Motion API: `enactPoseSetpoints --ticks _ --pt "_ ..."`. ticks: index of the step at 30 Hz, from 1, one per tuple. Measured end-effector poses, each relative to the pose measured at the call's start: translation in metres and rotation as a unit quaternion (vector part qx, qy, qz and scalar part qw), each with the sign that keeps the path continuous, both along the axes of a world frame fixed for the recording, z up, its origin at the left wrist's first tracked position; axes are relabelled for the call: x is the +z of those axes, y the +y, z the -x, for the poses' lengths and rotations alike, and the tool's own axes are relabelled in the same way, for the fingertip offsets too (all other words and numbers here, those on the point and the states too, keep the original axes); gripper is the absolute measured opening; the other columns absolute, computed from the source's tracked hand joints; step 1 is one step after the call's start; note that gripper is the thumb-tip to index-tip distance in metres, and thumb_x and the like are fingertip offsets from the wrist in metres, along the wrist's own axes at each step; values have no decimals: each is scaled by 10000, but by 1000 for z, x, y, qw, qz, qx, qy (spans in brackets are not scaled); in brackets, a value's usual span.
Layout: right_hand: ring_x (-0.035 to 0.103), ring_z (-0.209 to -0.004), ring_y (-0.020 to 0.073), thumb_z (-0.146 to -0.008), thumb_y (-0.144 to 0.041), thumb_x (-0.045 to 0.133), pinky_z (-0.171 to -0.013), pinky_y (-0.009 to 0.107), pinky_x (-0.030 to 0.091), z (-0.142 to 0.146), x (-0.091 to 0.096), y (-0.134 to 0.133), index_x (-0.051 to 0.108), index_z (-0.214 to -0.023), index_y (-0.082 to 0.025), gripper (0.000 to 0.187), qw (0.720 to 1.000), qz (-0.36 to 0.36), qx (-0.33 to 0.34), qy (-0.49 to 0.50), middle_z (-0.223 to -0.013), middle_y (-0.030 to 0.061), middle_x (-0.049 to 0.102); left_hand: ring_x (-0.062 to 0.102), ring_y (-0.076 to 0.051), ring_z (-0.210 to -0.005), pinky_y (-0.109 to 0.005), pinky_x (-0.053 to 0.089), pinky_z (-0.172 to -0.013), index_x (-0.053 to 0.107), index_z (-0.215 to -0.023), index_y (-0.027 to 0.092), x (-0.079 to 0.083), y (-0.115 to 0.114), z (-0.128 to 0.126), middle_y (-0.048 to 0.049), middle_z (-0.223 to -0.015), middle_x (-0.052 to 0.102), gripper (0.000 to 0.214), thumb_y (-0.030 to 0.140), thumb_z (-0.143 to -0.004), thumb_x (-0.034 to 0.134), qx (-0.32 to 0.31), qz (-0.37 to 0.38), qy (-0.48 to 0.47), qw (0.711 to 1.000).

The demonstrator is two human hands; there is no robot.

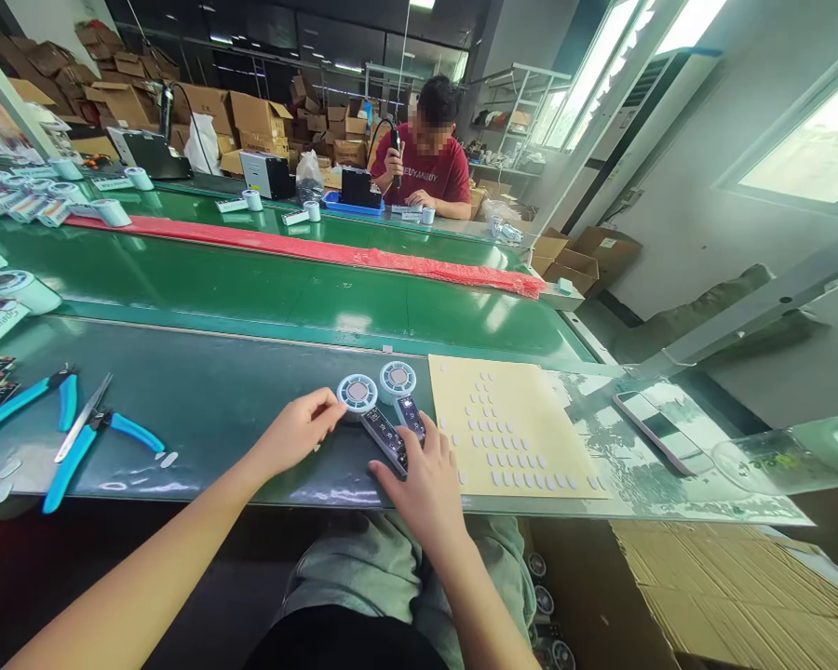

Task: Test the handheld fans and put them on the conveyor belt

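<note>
The left grip has its fingertips drawn in at the rim of the nearer fan; the right grip arches over that fan's handle, thumb apart from the fingers, and I can't tell whether either is truly clamped on it. Beneath them stretches the dark counter, with a yellow sheet just right of the fans. The farther fan lies right beside its twin. Both have round heads fitted, yet circuit boards show along their handles, so neither looks finished. Many pale labels remain, sparser up top.
</note>
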State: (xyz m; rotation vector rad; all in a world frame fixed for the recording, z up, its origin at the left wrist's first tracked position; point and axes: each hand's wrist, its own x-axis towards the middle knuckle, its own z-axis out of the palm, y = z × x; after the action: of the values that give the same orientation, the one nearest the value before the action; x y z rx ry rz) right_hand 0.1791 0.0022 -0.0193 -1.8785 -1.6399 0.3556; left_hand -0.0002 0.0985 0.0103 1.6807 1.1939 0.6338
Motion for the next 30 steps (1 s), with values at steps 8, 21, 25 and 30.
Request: enactPoseSetpoints --ticks 8,21,25,30 --pt "477 -1101 351 -727 -212 589 -900 500 401 -5 3 22 647 -1009 -194 289 999 15 25 28 -1285 139 442 409 -98 -544 -198 275 -485 412 -696 193 -8 95 -3 30 -608 429 307 485 -788 424 219 -85 -142 962" --pt "575 -798 235 -655 -409 642 -764 375 451 -82 42 218 568 -1035 -179 450 987 -27 -41 152 -907 50 613 477 -144 -735 -219 362 -619 531 -764 193 -28 119 4 -18 -840 517 256 429 -830 456 243 -143 -111 953" --pt "560 -787 194 -739 -286 657 -765 365 449 -99 40 345 428 -1206 -181 530 980 -38 -169 94 -962 45 576 435 -124 -635 -223 337 -544 516 -747 203 -29 119 4 -19 -878 519 259 436 -843 456 227 -109 -126 959" --pt "548 -927 218 -881 -357 561 -820 421 459 -109 23 438 442 -1230 -155 421 958 18 -283 45 -1110 92 518 400 -114 -577 -240 327 -536 509 -715 216 -33 116 8 -17 -896 524 256 435 -842 473 217 -51 -139 965"
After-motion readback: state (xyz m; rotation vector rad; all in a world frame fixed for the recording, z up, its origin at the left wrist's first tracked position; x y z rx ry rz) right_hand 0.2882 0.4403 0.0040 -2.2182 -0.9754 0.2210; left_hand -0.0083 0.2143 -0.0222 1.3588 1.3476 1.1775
